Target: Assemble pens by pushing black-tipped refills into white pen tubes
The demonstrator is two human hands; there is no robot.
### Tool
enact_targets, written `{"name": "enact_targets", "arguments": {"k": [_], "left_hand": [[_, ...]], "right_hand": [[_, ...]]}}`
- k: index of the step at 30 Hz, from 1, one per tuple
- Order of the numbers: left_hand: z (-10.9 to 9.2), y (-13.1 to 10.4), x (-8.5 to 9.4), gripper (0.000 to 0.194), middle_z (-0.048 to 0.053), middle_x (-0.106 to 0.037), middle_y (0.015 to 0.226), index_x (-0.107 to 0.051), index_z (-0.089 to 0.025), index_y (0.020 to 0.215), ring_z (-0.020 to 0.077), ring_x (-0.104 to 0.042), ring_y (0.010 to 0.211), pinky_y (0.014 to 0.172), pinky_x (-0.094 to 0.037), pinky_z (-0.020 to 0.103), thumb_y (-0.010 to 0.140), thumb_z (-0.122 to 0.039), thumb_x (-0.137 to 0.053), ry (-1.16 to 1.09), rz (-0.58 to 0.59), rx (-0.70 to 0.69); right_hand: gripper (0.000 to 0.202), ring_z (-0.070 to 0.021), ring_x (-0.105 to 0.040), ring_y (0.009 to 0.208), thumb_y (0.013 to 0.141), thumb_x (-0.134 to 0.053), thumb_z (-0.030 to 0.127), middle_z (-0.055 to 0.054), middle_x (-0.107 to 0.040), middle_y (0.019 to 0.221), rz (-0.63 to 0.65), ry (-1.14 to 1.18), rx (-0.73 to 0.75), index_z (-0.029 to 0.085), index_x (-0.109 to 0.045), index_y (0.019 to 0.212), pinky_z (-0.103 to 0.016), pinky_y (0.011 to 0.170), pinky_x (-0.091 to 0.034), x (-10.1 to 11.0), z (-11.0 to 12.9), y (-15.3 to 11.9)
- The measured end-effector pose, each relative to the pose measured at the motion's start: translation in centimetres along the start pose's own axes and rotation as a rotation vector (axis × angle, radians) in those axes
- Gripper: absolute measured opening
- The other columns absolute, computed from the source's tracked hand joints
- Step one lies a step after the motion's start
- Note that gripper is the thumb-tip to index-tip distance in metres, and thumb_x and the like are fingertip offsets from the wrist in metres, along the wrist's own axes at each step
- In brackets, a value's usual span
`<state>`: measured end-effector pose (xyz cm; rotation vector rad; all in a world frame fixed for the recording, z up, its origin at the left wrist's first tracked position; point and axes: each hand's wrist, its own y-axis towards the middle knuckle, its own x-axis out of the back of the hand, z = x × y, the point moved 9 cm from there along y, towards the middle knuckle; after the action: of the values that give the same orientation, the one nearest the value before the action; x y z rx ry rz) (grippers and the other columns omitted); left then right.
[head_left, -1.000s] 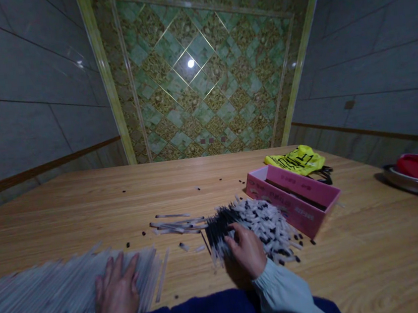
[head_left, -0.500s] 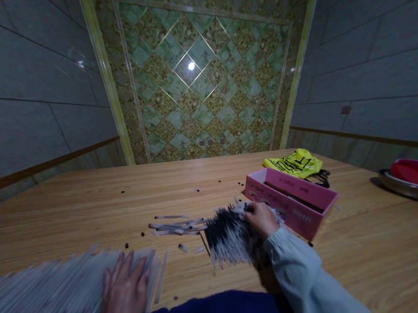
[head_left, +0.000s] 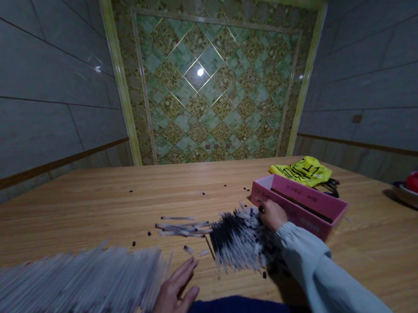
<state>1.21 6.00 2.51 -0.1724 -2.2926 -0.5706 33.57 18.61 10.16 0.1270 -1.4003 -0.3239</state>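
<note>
left hand (head_left: 172, 295): fingers and thumb apart, low at the tabletop's (head_left: 182, 185) near edge, just beside the clear rods (head_left: 76, 284), which lie in a broad layer at left. right hand (head_left: 274, 215): fingers curled at the right side of the black-and-white pile (head_left: 238, 244), a dark bit at the fingertips; whether they clamp it, cannot tell. pink box (head_left: 307, 210) stands open behind this hand, yellow bag (head_left: 304, 171) beyond.

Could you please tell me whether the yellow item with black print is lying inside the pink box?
No, the yellow item lies on the table beyond the pink box.
</note>
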Motion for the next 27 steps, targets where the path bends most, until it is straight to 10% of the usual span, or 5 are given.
{"name": "enact_targets", "arguments": {"k": [14, 27], "left_hand": [[2.5, 0.0, -0.3, 0.049, 0.012, -0.053, 0.130, -0.054, -0.015, 0.125, 0.0249, -0.048, 0.121, 0.101, -0.036, 0.043, 0.082, -0.039, -0.046, 0.029, -0.095, 0.136], [2.6, 0.0, -0.5, 0.047, 0.012, -0.054, 0.130, -0.054, -0.018, 0.125, 0.0246, -0.048, 0.121, 0.101, -0.037, 0.043, 0.081, -0.034, -0.048, 0.018, -0.098, 0.109]], "right_hand": [[0.020, -0.0176, -0.063, 0.086, 0.079, -0.053, 0.021, -0.007, -0.069, 0.090, 0.138, 0.113, 0.407, 0.020, -0.070, 0.089, -0.022, 0.071, -0.042, -5.6, 18.0, -6.3], [0.018, -0.0265, -0.065, 0.081, 0.070, -0.056, 0.012, -0.019, -0.065, 0.088, 0.132, 0.004, 0.353, 0.008, -0.069, 0.082, -0.030, 0.065, -0.047, -8.1, 22.0, -5.4]]}}
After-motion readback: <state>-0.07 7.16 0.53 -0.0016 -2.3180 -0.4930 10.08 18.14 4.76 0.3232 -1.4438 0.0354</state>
